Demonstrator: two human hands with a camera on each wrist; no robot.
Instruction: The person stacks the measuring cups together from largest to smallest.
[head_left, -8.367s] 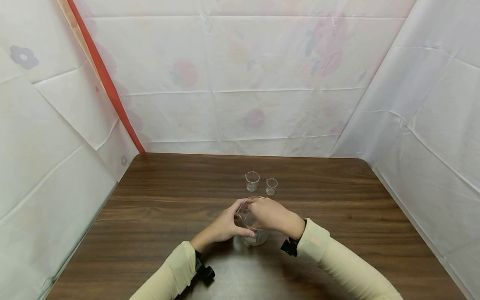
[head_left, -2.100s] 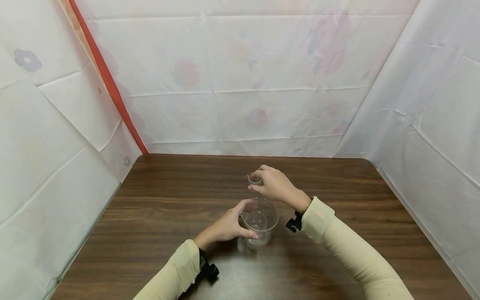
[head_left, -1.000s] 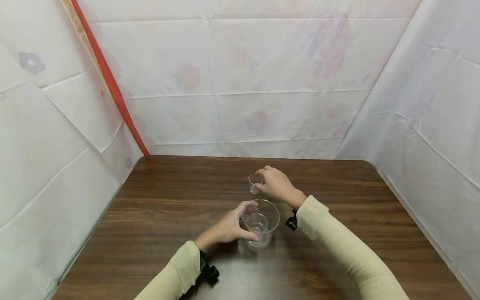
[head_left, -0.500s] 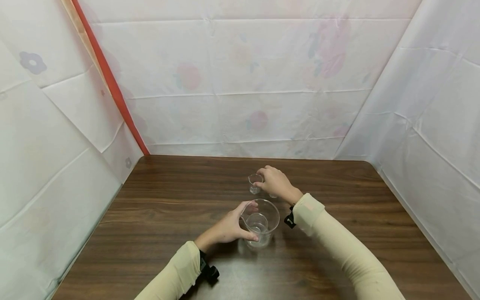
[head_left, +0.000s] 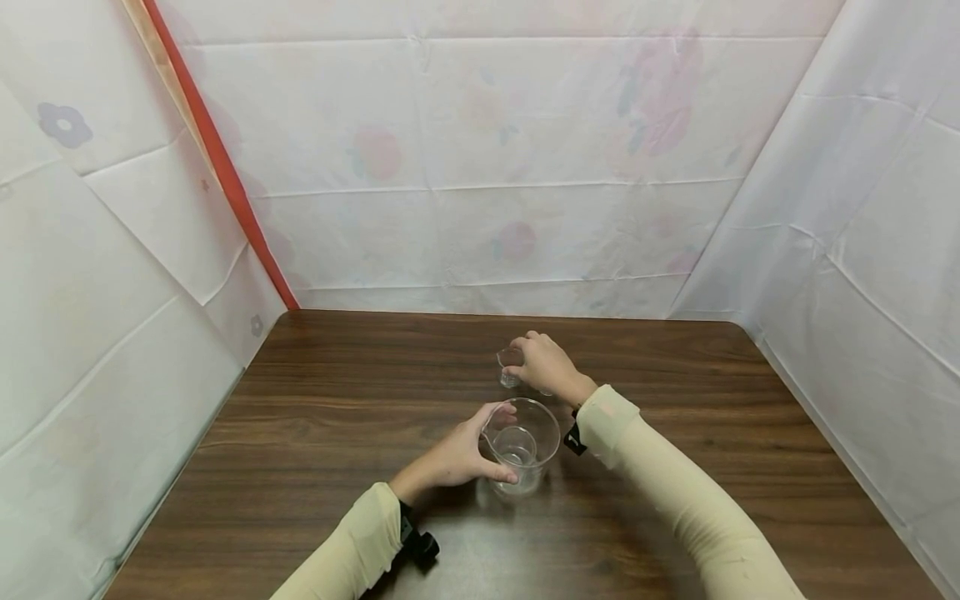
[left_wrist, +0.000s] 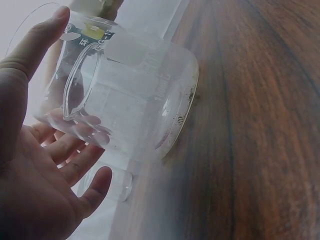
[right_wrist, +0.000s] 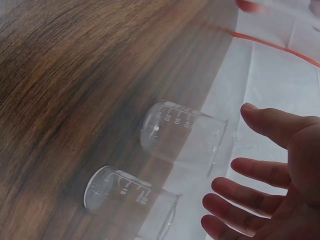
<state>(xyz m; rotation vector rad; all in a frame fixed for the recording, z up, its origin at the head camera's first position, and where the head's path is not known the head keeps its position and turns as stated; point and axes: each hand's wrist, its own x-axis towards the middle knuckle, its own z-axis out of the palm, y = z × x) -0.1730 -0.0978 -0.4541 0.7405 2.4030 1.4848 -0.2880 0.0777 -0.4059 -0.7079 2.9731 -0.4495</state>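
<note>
A large glass beaker stands on the table, a smaller beaker nested inside it. My left hand holds the large beaker from its left side, thumb in front and fingers behind the wall. Farther back, my right hand is at the rim of a small beaker marked up to 40. In the right wrist view its thumb and fingers are spread and look apart from the glass. A still smaller beaker stands beside that one, mostly hidden under the hand in the head view.
The dark wood-grain table lies below everything. White printed sheets hang along its back and sides, with a red strip at the back left corner.
Earlier my right hand reached inside the large beaker; since then it has moved back to the small beakers. Lately it shifts only slightly there. My left hand keeps its hold.
</note>
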